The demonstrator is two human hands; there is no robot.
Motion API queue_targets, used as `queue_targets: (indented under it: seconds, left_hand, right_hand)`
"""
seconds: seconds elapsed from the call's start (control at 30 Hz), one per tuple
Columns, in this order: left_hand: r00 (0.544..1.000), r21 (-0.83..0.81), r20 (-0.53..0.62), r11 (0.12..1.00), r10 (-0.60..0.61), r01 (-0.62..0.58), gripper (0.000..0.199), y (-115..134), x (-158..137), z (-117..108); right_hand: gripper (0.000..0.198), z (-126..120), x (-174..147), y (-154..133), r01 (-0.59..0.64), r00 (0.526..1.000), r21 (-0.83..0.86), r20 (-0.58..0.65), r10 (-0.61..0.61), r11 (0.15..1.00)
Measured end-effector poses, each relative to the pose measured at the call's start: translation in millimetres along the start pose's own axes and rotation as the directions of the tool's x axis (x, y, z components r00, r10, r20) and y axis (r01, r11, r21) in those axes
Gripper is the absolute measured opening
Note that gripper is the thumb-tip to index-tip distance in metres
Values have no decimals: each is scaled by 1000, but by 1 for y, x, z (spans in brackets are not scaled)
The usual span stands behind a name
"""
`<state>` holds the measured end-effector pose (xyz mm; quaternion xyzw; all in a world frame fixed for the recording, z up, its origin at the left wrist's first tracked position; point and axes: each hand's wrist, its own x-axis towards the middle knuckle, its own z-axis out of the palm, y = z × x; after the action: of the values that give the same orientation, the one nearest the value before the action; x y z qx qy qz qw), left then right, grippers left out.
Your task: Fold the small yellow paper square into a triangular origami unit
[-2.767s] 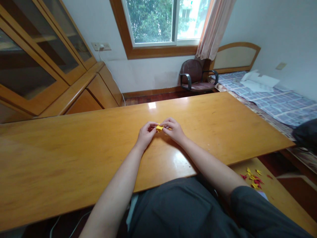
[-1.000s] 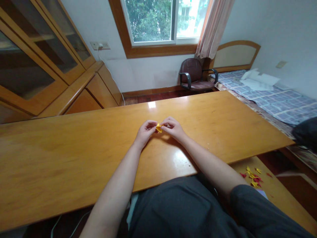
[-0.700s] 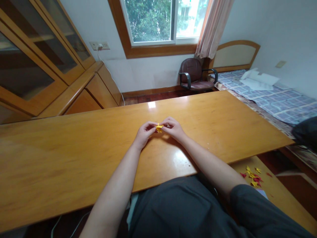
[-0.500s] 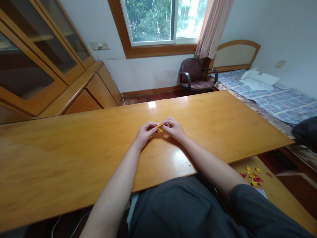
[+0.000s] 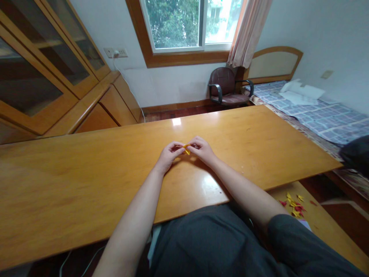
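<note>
A small piece of folded yellow paper (image 5: 187, 151) is pinched between my two hands, just above the wooden table (image 5: 86, 181). My left hand (image 5: 170, 154) grips its left side between thumb and fingers. On the opposite side my right hand (image 5: 202, 148) closes on it in the same way, the fingertips of both hands almost meeting. Parts of the paper are covered by my fingers, so its full shape is hidden. Several small folded paper pieces, yellow ones (image 5: 296, 212) and red ones (image 5: 300, 208), lie in a loose group on a lower wooden surface (image 5: 331, 234) to my right.
A brown office chair (image 5: 226, 86) stands beyond the table, below the window. To the right is a bed (image 5: 323, 115) with a checked sheet and white sheets of material on it. Glass-fronted cabinets (image 5: 54, 65) line the left wall. A white cable (image 5: 128, 86) hangs from a wall socket.
The yellow paper has turned a little between my fingertips and now shows a narrower shape. Both hands have stayed almost in place.
</note>
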<state>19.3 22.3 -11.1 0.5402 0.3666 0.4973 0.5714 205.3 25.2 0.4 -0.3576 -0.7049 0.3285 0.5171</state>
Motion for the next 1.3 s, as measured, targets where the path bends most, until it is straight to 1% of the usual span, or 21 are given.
queue_targets:
  seconds: [0.17,0.33,0.4,0.47,0.7,0.83,1.07,1.3]
  left_hand:
    - [1000,-34,-1,999,-14,14,31,2,-1,0]
    - [1000,-74,-5,997,-20,20,28,2,-1,-1]
    - [1000,-79,-12,997,-26,25,29,1,-1,-2]
    - [999,-82,-18,996,-32,31,30,0,0,-3]
    - [998,-89,-63,996,-26,20,31,-2,1,0]
    - [998,-69,-57,998,-2,-2,30,0,1,2]
    - [998,-39,-62,999,1,-4,28,0,1,1]
    - [999,-41,-43,999,-6,4,34,-1,1,2]
  right_hand:
    - [21,-2,0,-5,-48,998,18,35,47,999]
    - [21,-4,-2,-6,-87,990,139,124,70,986]
    - [21,-5,-3,-5,-100,987,185,142,74,978]
    - [20,-5,-3,-4,-115,986,213,141,86,970]
    - [20,0,-3,-6,-156,984,231,119,131,960]
    - [23,3,-3,-3,-183,981,255,116,158,949]
    - [29,7,-4,7,-247,968,331,132,214,911]
    - [32,10,-6,11,-233,969,350,167,184,907]
